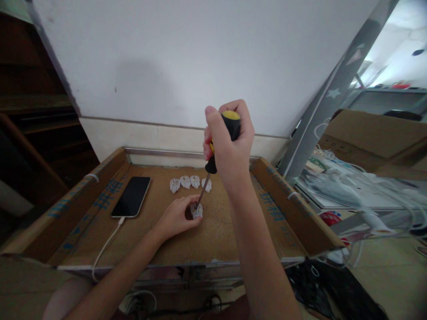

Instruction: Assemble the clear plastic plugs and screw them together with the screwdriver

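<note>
My right hand (231,146) grips the black and yellow handle of a screwdriver (223,141), held upright with its shaft slanting down to the left. The tip rests on a small white plug (196,211) that my left hand (175,218) pinches against the brown board (207,235). Just behind it, several more white plugs (190,182) lie in a short row.
A black phone (131,197) lies at the board's left with a white cable (105,249) running off the near edge. Cardboard flaps (83,200) line both sides. White wall stands behind; a pile of white cables (360,191) sits at the right.
</note>
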Action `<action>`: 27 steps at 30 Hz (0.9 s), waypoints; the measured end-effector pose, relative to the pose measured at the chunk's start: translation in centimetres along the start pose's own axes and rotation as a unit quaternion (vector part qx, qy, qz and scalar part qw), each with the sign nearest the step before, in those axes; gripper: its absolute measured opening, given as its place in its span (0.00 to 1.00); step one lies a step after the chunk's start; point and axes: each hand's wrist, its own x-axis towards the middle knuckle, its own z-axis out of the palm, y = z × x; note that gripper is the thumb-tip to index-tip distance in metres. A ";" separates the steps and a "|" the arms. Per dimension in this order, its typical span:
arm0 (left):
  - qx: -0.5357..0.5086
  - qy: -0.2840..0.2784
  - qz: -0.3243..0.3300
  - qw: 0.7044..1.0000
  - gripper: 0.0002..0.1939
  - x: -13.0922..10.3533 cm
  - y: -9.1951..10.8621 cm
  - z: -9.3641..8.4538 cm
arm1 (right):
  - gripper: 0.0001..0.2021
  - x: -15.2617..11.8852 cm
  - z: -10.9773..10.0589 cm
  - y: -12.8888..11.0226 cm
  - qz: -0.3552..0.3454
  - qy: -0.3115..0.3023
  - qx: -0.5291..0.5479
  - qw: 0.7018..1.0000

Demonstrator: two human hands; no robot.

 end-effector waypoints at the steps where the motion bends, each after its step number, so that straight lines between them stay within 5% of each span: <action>1: 0.002 0.002 0.001 1.000 0.28 0.0 0.0 0.0 | 0.12 0.1 -0.1 0.1 -0.006 0.032 0.008 0.999; 3: 0.012 0.004 0.000 1.000 0.27 0.0 0.0 0.1 | 0.13 0.3 -0.5 0.2 -0.014 0.060 0.037 0.997; 6: 0.034 0.006 -0.015 0.999 0.26 0.0 0.1 0.1 | 0.11 0.5 -1.5 0.2 -0.015 -0.009 0.036 0.999; 13: 0.046 0.009 -0.039 0.998 0.23 -0.3 1.5 -0.1 | 0.10 1.2 -4.7 -1.8 -0.051 -0.101 -0.211 0.971; 16: 0.073 0.034 -0.058 0.995 0.21 -0.7 2.6 0.2 | 0.14 1.9 -5.9 -3.5 -0.043 -0.227 -0.289 0.929; 19: 0.090 0.060 -0.086 0.990 0.19 -0.9 3.3 0.6 | 0.21 2.8 -6.9 -5.1 -0.049 -0.366 -0.365 0.855; 23: 0.081 0.070 -0.104 0.989 0.19 -0.9 3.4 1.1 | 0.18 3.9 -7.8 -5.9 -0.087 -0.363 -0.519 0.769; 27: 0.091 0.086 -0.115 0.985 0.19 -0.9 3.6 1.3 | 0.17 4.5 -8.0 -5.9 -0.062 -0.408 -0.463 0.785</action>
